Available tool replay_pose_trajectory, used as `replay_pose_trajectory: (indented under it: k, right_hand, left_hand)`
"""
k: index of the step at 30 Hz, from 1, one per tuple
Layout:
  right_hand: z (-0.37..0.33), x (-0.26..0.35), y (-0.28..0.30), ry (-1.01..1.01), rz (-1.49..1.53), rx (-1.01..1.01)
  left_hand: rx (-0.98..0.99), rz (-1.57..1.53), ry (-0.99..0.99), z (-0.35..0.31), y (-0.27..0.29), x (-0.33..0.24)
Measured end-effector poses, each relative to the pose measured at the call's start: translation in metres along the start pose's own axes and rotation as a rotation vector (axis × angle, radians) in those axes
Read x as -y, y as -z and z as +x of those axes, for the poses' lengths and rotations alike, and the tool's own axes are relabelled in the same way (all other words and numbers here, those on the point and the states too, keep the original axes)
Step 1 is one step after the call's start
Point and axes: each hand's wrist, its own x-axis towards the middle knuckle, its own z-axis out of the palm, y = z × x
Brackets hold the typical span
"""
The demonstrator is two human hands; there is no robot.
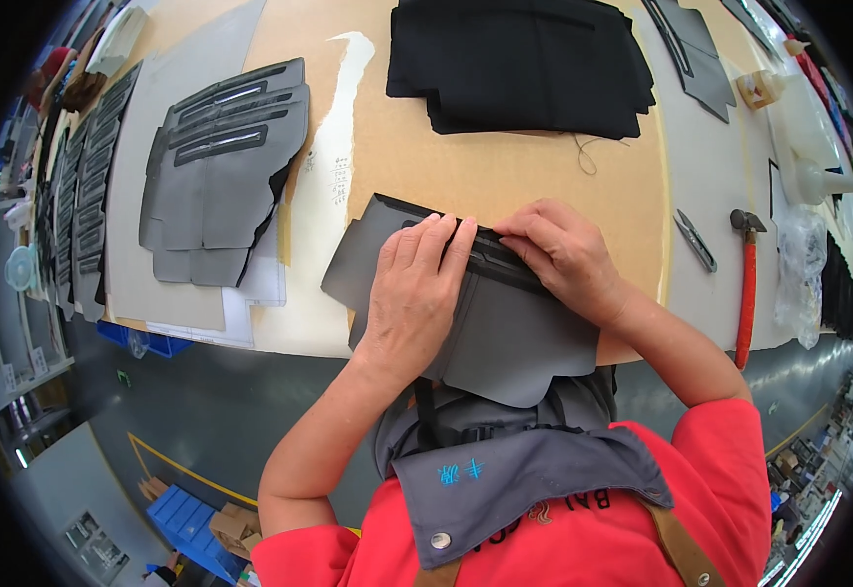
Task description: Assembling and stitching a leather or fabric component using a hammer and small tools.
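A dark grey leather-like panel (pixel 519 338) lies at the table's near edge, its lower part reaching over that edge toward my apron. Along its far side runs a black folded edge with a slot-like strip beside it. My left hand (pixel 409 298) rests flat on the panel, fingers stretched out and their tips at the folded edge. To its right, my right hand (pixel 571 256) pinches that same edge between thumb and fingers. The part of the strip under my fingers is hidden.
Similar grey panels with zipped slots (pixel 221 191) are stacked at left. A black fabric stack (pixel 524 73) lies at the far side. On the right are small snips (pixel 695 241), a red-handled hammer (pixel 746 293), a clear plastic bag (pixel 800 269) and a white nozzle bottle (pixel 823 183).
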Motion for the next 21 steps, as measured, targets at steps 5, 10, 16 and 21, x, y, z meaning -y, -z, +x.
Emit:
replay_pose_trajectory:
  k: [5, 10, 16, 21]
  right_hand:
    - [-0.005, -0.006, 0.000, 0.243, -0.166, 0.005]
    - [-0.006, 0.001, 0.003, 0.391, -0.324, 0.073]
    - [-0.006, -0.005, 0.004, 0.414, -0.332, 0.071]
    - [-0.014, -0.004, 0.006, 0.248, -0.200, 0.022]
  left_hand:
    - [0.014, 0.059, -0.015, 0.000, -0.003, -0.002]
    - [0.035, 0.072, -0.025, -0.002, 0.001, -0.006]
    - [0.028, 0.095, -0.047, -0.003, -0.004, -0.008]
    - [0.038, 0.139, -0.056, -0.005, -0.003, -0.016]
